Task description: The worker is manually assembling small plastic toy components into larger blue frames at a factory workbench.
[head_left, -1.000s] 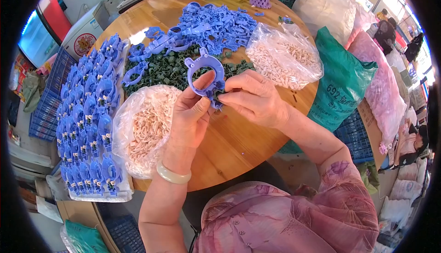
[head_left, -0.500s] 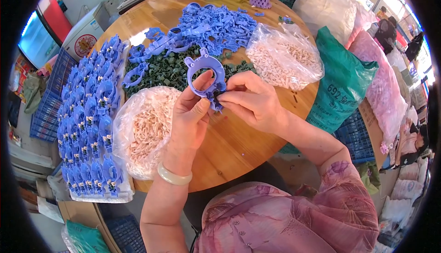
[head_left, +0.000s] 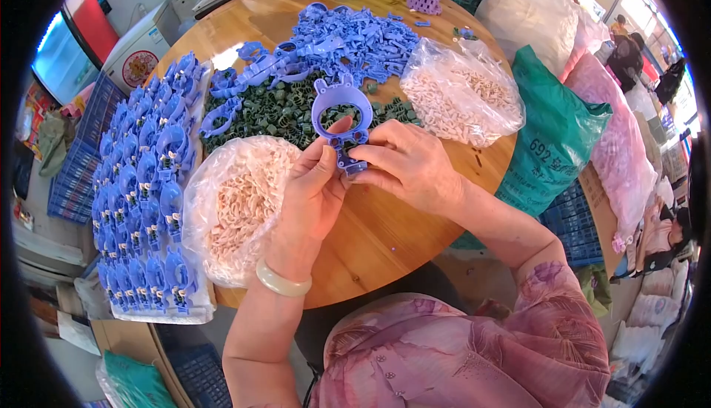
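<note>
A blue plastic ring-shaped part (head_left: 345, 95) with two small ears on top and a block-like lower section is held upright over the table, between both hands. My left hand (head_left: 305, 204) grips its lower left side, with the thumb in front and a finger behind the ring. The fingers of my right hand (head_left: 416, 162) are closed at the lower right of the same part, touching the block. Dark pieces show in the lower section; their shape is partly covered by fingers. Behind it lies a heap of small dark green plastic pieces (head_left: 270, 111).
Loose blue parts (head_left: 355, 41) are piled at the back of the round wooden table (head_left: 385, 260). Plastic bags of small cream pieces lie left (head_left: 241, 215) and right (head_left: 459, 93). A white board (head_left: 167, 315) on the left carries rows of blue assemblies. Green sack (head_left: 548, 134) stands right.
The blue ring part has moved slightly right and turned to show its lower section more squarely. My right fingers have shifted lower along its right side; my left hand still grips it.
</note>
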`<act>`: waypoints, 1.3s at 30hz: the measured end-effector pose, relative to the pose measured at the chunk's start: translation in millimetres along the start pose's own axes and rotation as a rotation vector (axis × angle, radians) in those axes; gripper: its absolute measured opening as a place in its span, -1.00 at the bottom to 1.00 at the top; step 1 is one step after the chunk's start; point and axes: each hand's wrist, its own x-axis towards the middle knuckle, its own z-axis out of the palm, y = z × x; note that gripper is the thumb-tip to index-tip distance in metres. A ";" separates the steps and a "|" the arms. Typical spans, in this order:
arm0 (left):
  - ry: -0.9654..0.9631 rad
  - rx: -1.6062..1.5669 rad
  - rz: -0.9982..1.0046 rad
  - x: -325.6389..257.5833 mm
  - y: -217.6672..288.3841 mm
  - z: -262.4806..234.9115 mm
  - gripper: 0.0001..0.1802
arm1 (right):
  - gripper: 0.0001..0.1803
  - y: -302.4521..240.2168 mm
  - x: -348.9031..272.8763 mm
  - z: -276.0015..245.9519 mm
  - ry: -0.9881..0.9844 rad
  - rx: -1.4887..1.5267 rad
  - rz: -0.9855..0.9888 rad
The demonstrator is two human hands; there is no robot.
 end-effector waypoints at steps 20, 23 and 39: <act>0.147 -0.216 -0.072 1.3 -4.6 -7.1 -0.74 | -0.76 -17.0 33.4 -10.7 -0.232 0.166 0.301; 0.064 -0.196 0.061 2.2 -17.3 -16.2 -0.74 | -0.90 -32.4 56.9 7.6 -0.205 0.185 0.017; 0.063 -0.362 0.070 17.4 -63.6 -55.6 -0.68 | -0.86 -64.7 105.6 109.8 -0.771 -0.078 -0.175</act>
